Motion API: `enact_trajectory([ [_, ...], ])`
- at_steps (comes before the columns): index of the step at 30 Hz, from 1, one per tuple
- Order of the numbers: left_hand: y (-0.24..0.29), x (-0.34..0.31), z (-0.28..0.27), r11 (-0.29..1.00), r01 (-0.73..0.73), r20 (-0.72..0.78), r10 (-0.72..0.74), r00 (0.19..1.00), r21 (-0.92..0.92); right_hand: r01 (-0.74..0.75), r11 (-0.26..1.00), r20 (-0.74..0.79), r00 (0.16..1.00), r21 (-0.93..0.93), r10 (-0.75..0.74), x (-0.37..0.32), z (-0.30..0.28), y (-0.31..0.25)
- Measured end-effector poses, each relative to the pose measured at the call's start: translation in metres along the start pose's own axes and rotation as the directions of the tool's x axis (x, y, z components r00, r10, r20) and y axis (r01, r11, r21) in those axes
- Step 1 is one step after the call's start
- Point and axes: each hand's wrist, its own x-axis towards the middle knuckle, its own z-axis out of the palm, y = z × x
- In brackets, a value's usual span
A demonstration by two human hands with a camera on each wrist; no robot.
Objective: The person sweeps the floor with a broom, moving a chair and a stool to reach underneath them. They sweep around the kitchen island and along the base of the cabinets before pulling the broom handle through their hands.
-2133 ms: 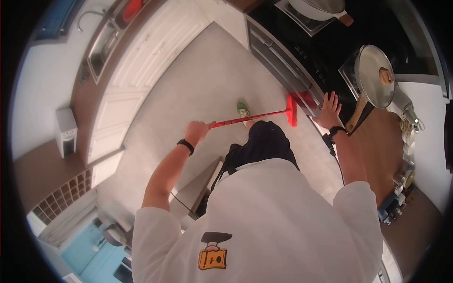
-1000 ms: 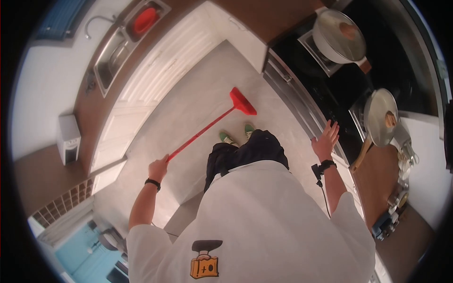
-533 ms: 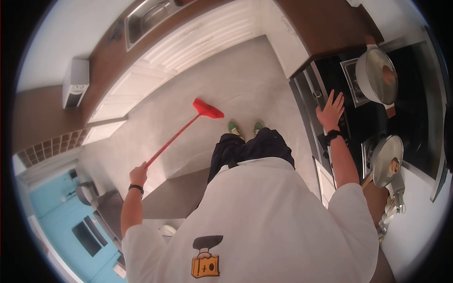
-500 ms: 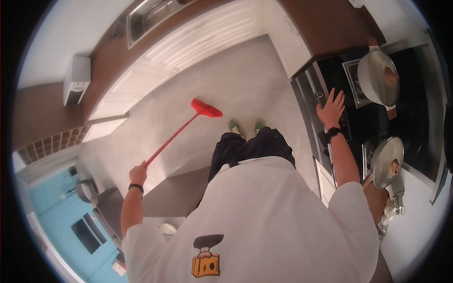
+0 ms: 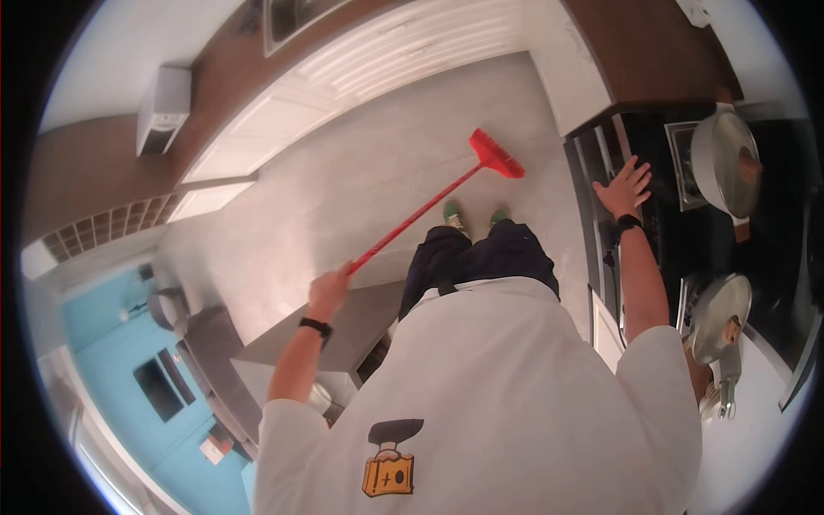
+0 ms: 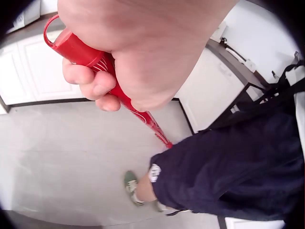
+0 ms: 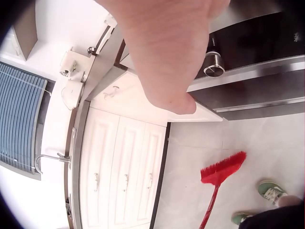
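In the head view my left hand [image 5: 329, 293] grips the upper end of a red broom [image 5: 412, 220]. Its bristled broom head [image 5: 496, 156] is at the floor, ahead of the green shoes. The left wrist view shows curled fingers [image 6: 93, 86] around the handle, just below an end cap with a hanging loop [image 6: 50, 31]. Over the stove's front edge, my right hand [image 5: 625, 189] is spread with nothing in it. The right wrist view has that hand [image 7: 167, 57] beside a metal stove knob [image 7: 214, 65], with the red bristles [image 7: 221, 168] on the floor below.
A lidded white pot [image 5: 725, 163] and a lidded pan [image 5: 721, 318] stand on the black stove [image 5: 777, 180] at the right. White cabinets [image 5: 283, 129] line the far side under a brown counter. A grey-topped unit [image 5: 326, 326] stands close at my left.
The broom head went from beside the oven leftward across the floor, then back right over the last half second. My left hand swung left, then partly back. The head view turned too.
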Motion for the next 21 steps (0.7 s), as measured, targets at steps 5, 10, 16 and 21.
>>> enact_trajectory([
  [5,0.119,0.074,0.027,0.976,-0.168,-0.081,0.158,0.984,-0.137,-0.044,0.999,0.063,0.997,-0.019,0.045,0.002,-0.007,-0.001],
  [10,0.180,0.136,0.030,0.964,-0.196,-0.173,0.165,0.971,-0.181,-0.056,0.998,0.153,0.987,-0.023,0.058,0.001,-0.015,-0.006],
  [16,0.160,0.185,0.007,0.953,-0.204,-0.096,0.187,0.978,-0.222,-0.072,0.997,0.118,0.990,0.004,0.071,0.001,-0.010,-0.006],
  [21,0.107,0.183,0.003,0.966,-0.102,-0.017,0.101,0.995,-0.239,-0.078,0.996,0.128,0.988,-0.052,0.084,0.004,-0.010,-0.008],
])
